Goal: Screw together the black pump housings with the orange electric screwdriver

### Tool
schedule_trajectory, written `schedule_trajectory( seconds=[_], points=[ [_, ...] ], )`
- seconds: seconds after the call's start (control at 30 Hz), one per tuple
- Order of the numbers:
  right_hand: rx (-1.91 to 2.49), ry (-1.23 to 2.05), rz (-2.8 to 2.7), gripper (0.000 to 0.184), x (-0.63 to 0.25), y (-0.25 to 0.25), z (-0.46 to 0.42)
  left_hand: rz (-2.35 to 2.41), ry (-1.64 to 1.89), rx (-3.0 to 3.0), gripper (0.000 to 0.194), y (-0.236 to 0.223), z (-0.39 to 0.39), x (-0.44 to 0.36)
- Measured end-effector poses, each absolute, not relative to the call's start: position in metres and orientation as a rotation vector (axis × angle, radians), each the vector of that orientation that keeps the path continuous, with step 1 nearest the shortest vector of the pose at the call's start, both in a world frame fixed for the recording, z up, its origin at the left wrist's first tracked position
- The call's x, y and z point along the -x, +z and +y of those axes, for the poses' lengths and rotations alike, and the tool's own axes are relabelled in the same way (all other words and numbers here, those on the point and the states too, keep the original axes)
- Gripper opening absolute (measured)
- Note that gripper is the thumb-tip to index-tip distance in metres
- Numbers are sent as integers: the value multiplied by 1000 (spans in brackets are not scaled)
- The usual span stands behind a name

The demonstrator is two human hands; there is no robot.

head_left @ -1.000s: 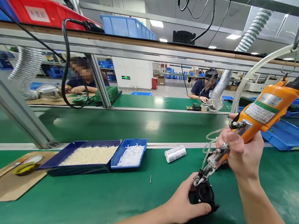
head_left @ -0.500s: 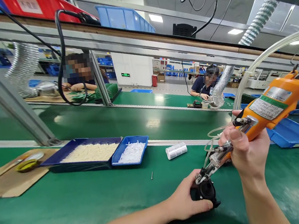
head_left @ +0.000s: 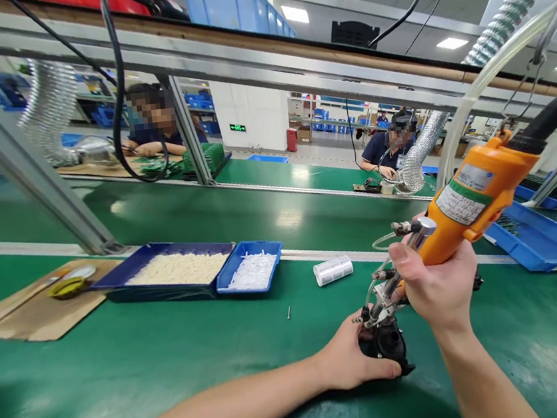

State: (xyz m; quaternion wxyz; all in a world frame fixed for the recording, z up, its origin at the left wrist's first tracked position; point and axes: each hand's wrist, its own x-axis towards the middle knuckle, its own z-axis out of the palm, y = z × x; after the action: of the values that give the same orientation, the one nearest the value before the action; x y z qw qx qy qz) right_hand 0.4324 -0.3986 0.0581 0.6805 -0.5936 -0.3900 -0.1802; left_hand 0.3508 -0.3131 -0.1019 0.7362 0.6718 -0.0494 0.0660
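**Driver tip on the black part, left hand steadying**

My right hand (head_left: 435, 285) is wrapped tight around the orange electric screwdriver (head_left: 479, 203), fingers closed on its lower body, with the tool tilted so its metal nose (head_left: 382, 301) points down and to my left. The tip sits on top of the small black part (head_left: 387, 344), which rests on the green belt (head_left: 177, 375) right in front of me. My left hand (head_left: 349, 362) cups that part from the left side, fingers curled round its base and pinning it to the belt.

I judge this to be the fastening step: tip in contact with the part, part clamped. Whether a screw is already seated under the tip I cannot tell; the nose hides it. The move at hand calls for keeping the driver in line with the hole and the left hand firm, so the part does not twist.

A loose screw (head_left: 289, 312) lies on the belt well apart to my left, a white roll (head_left: 333, 270) beyond it, and two blue trays (head_left: 252, 286) of white pieces farther left.
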Motion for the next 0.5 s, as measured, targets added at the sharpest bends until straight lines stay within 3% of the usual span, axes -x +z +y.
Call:
schedule_trajectory(
  seconds=[0.13,0.33,0.4,0.5],
  points=[
    [1333,-378,-871,46,-430,56,-398,-90,143,-1477,75,-102,-314,-350],
    [1331,-339,-844,47,-434,53,-398,-83,85,-1452,53,-114,-313,-349],
    [1302,-412,-832,49,-440,54,-403,-27,112,-1480,65,-121,-312,-348],
    [1289,-668,-783,51,-455,61,-421,27,237,-1500,108,-129,-306,-349]
  ],
)
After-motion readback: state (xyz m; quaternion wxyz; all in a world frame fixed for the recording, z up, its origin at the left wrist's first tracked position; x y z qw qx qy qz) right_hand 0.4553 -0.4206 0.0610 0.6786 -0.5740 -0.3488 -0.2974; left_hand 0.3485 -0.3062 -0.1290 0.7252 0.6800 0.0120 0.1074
